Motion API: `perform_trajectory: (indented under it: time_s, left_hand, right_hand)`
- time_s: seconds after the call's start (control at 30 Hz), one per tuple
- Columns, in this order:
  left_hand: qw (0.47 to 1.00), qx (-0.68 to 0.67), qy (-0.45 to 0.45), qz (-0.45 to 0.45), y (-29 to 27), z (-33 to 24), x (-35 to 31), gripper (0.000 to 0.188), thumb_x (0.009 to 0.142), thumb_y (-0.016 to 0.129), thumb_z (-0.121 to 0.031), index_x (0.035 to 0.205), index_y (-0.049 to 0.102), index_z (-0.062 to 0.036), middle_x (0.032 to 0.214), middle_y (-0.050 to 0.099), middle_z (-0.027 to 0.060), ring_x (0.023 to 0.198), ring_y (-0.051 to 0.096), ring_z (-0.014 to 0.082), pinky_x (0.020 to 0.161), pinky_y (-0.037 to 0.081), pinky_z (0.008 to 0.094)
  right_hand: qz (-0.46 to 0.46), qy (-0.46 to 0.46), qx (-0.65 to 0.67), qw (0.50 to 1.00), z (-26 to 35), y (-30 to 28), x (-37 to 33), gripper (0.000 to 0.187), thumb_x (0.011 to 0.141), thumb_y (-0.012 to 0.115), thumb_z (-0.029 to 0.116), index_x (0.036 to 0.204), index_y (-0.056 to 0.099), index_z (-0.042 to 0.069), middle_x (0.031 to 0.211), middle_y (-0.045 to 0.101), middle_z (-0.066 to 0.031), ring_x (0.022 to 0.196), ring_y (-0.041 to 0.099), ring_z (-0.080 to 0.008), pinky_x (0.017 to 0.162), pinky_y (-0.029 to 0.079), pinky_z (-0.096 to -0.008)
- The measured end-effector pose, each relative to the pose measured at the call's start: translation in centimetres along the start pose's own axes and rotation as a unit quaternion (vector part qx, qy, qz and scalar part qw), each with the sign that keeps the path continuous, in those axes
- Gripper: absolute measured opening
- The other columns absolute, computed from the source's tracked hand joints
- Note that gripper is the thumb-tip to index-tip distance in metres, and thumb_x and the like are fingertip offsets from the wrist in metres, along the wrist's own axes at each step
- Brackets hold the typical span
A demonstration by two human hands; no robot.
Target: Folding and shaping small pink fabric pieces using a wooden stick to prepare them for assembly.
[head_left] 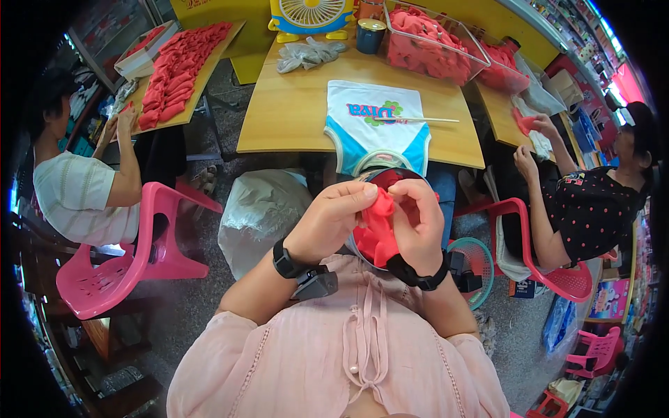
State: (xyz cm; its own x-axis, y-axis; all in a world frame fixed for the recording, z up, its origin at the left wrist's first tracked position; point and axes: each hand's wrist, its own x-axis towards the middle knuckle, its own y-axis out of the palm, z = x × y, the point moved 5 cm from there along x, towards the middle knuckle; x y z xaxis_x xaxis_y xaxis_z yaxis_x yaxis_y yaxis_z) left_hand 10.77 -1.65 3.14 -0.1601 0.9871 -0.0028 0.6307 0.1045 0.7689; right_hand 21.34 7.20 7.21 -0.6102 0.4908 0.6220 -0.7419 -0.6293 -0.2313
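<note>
Over my lap, my left hand (334,217) and my right hand (419,224) come close together, thumbs and fingertips pinching a small piece of red fabric (380,207) between them. The fabric looks soft and gathered; its exact shape is partly covered by my fingers. Just below sits a round container (401,174) with more red fabric (376,245) inside, its rim largely behind my hands. Beyond them, a small white and light blue garment (352,127) with a printed front lies at the table's near edge. Across it rests a thin wooden stick (435,120).
The wooden table (282,115) ahead holds a crumpled plastic bag (310,54), a dark lidded tin (370,36), a yellow and blue fan (310,15) and a clear bin (481,66) of red pieces. Co-workers sit left and right on pink chairs (143,244). A white sack (263,216) stands left.
</note>
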Motion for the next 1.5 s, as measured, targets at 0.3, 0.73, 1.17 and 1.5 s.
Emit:
perform_trajectory:
  time_s: [0.3, 0.73, 1.17, 1.5]
  left_hand:
    - [0.962, 0.272, 0.028, -0.018, 1.7, -2.8, -1.1, 0.012, 0.087, 0.069, -0.007, 0.093, 0.06, -0.004, 0.091, 0.055, -0.0011, 0.083, 0.053, 0.0063, 0.072, 0.042, 0.0206]
    - [0.685, 0.554, 0.443, -0.167, 2.9, -4.5, -2.4, 0.023, 0.07, 0.064, 0.006, 0.089, 0.056, -0.0044, 0.086, 0.058, 0.0084, 0.074, 0.053, 0.0233, 0.065, 0.043, 0.0299]
    - [0.697, 0.535, 0.44, -0.188, 2.0, -3.5, -2.3, 0.025, 0.078, 0.064, 0.011, 0.101, 0.062, -0.0009, 0.094, 0.062, 0.0073, 0.081, 0.059, 0.0136, 0.065, 0.047, 0.0217]
    - [0.953, 0.197, 0.214, -0.084, 0.3, -1.7, -1.2, 0.019, 0.09, 0.063, -0.006, 0.107, 0.066, 0.0032, 0.106, 0.058, 0.0032, 0.086, 0.057, 0.0097, 0.074, 0.043, 0.0196]
  right_hand:
    - [0.051, -0.031, 0.021, 0.998, 0.8, -0.6, -0.6, 0.017, 0.078, 0.071, -0.004, 0.093, 0.064, 0.0, 0.088, 0.064, -0.0127, 0.078, 0.062, -0.023, 0.067, 0.049, -0.0295]
    - [0.066, -0.116, -0.011, 0.991, 3.5, 1.5, -1.6, 0.015, 0.08, 0.071, -0.002, 0.089, 0.059, -0.001, 0.084, 0.063, -0.0149, 0.07, 0.06, -0.0248, 0.062, 0.048, -0.0288]
    - [0.012, -0.032, -0.059, 0.998, 3.3, 1.2, -1.0, 0.021, 0.078, 0.076, 0.004, 0.091, 0.059, 0.002, 0.082, 0.063, -0.0109, 0.07, 0.061, -0.0243, 0.063, 0.05, -0.0298]
    - [-0.033, 0.202, 0.222, 0.953, 0.5, 0.0, -1.0, 0.011, 0.094, 0.061, 0.008, 0.098, 0.053, 0.002, 0.078, 0.058, -0.0022, 0.063, 0.056, -0.0072, 0.056, 0.045, -0.0203]
